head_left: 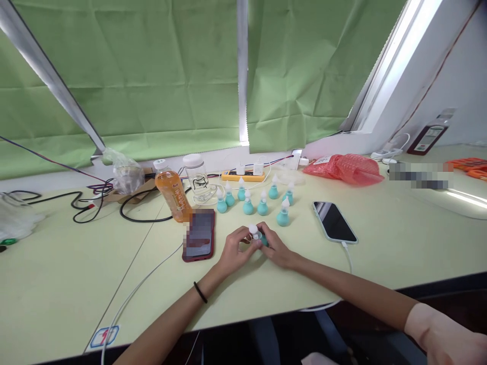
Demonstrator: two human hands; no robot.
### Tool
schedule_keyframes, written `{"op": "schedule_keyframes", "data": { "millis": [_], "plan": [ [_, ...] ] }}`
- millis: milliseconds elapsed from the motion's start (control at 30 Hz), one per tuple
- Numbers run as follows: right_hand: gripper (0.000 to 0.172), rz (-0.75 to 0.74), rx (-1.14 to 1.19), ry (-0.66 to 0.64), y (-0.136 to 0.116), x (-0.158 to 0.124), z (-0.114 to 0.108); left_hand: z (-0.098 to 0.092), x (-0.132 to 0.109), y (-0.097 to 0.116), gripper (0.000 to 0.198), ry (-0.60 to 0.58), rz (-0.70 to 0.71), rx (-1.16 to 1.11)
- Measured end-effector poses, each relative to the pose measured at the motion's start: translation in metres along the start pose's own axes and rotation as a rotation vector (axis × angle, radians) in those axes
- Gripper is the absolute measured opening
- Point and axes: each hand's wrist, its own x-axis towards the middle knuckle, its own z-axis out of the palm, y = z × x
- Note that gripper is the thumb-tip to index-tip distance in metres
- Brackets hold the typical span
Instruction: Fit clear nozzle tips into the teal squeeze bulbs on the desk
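Both my hands meet above the table near its front middle, fingers curled around one small teal squeeze bulb (264, 240) with a whitish top (253, 229). My right hand (279, 250) grips the teal bulb, hiding most of it. From the other side, my left hand (235, 249) pinches at the whitish part; its fingertips touch the piece. Just beyond my hands stand several like teal bulbs with pointed, clear nozzles, mostly upright. The nearest of these bulbs (283, 218) is to the right, and another bulb (248, 207) stands straight behind my hands.
A red-cased phone (199, 235) and an orange drink bottle (173, 192) are at left, beside a clear jar (196, 177). To the right lies a charging phone (335, 222). Behind are a yellow power strip (243, 176) and red bubble wrap (348, 169). Cables cross the left side.
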Motion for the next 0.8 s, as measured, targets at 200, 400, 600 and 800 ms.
{"op": "schedule_keyframes", "data": {
  "millis": [200, 400, 600, 800],
  "plan": [
    [0.018, -0.052, -0.210, 0.095, 0.008, 0.004, 0.004, 0.002, -0.001, -0.008, 0.020, 0.160, 0.081, 0.162],
    [0.023, -0.037, -0.408, 0.115, 0.019, 0.009, 0.008, 0.007, 0.004, -0.020, 0.025, 0.292, 0.017, 0.265],
    [0.029, 0.050, -0.539, 0.204, 0.016, 0.017, 0.014, 0.024, 0.026, -0.026, 0.032, 0.390, -0.036, 0.329],
    [0.027, 0.169, -0.644, 0.256, 0.025, 0.026, 0.013, 0.020, 0.038, -0.037, 0.031, 0.400, -0.043, 0.430]
  ]
}}
